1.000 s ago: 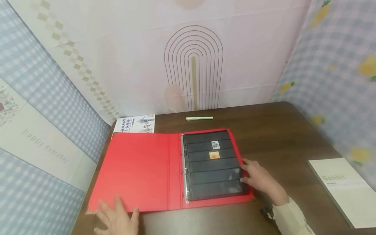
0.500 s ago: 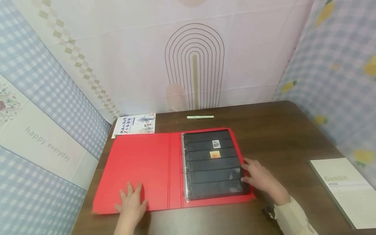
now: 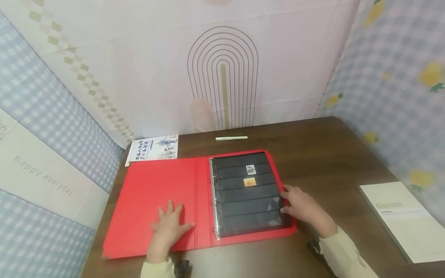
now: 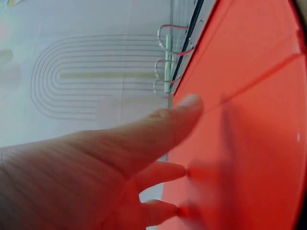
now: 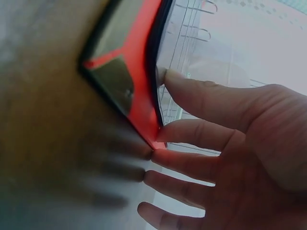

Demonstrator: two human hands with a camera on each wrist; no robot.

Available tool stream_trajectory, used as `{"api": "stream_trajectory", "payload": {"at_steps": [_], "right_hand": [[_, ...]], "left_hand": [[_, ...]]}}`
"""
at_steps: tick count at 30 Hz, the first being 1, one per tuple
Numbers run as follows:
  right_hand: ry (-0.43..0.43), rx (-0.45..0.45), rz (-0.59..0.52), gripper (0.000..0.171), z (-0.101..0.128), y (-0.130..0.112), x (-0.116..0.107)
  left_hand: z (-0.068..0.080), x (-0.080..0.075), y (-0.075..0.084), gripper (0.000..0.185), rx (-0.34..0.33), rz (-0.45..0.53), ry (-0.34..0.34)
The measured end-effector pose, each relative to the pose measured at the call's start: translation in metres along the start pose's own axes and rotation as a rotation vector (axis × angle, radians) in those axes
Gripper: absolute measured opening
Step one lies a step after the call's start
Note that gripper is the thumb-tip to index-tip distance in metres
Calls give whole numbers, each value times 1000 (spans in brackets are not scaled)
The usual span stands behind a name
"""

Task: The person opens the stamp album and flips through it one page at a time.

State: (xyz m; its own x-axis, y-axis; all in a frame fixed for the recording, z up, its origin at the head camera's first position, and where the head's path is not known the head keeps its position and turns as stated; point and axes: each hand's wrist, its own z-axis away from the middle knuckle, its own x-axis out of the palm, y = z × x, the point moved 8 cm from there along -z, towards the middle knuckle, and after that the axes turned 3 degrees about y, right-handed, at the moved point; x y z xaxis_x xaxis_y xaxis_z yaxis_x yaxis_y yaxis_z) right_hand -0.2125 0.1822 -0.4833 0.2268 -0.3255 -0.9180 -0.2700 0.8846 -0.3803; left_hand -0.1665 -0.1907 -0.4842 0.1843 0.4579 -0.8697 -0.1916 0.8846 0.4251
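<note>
The left hand [image 3: 169,226] lies flat, fingers spread and straight, palm down on the inside of the opened front cover of the red binder [image 3: 156,200], near the counter's front edge; it grips nothing. The left wrist view shows what the head view cannot: the thumb stretched toward the spine fold and the fingertips [image 4: 184,170] pressed onto the red board, with the metal rings [image 4: 168,62] just beyond the thumb. The right hand [image 3: 302,208] rests at the outer edge of the binder's right half, fingers loosely extended, not clenched. From the head view its fingertips seem only to touch the edge of the black pocket page [image 3: 248,193]; the right wrist view shows more closely that the thumb sits on top at the edge of the page, one finger meets the red cover's corner [image 5: 151,136], and the remaining fingers hang relaxed over the counter [image 3: 330,154] beside it. Whether it pinches the page cannot be told. Both forearms, in pale sleeves, come in from the front edge, the left pointing straight ahead, the right angled inward. The binder lies open and flat between the two hands, in the middle of the counter toward its left side. Two stamps [image 3: 250,175] sit in the upper rows of the black page. Beyond the binder, near the back edge, lie a pale green pen [image 3: 231,138] and, toward the back left corner, a booklet [image 3: 153,148]; a white book [image 3: 399,220] rests at the right edge.
</note>
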Motion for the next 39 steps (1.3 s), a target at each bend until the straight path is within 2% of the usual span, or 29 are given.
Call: {"api": "stream_trajectory", "payload": {"at_steps": [5,8,14,21,28,34,39], "right_hand": [[-4,-7,14,54,-6,-2,-4],[10,-12,29,56,-12,-1,-12],[88,18,-38,62,-33,3,-40],[188,-31,-73,68,-66,-4,-58],[224,-74,-95,73,-100,-17,-50],[146,-21,-120,82,-124,-18,-33],[84,36,-119,86,-133,-9,-23]], "left_hand": [[-5,5,9,92,74,36,25],[-5,10,10,96,83,40,28],[-2,16,10,96,81,42,37],[0,20,12,97,88,26,47],[1,23,6,94,102,22,75],[-5,20,-1,97,105,15,87],[-10,24,1,98,114,-2,65]]}}
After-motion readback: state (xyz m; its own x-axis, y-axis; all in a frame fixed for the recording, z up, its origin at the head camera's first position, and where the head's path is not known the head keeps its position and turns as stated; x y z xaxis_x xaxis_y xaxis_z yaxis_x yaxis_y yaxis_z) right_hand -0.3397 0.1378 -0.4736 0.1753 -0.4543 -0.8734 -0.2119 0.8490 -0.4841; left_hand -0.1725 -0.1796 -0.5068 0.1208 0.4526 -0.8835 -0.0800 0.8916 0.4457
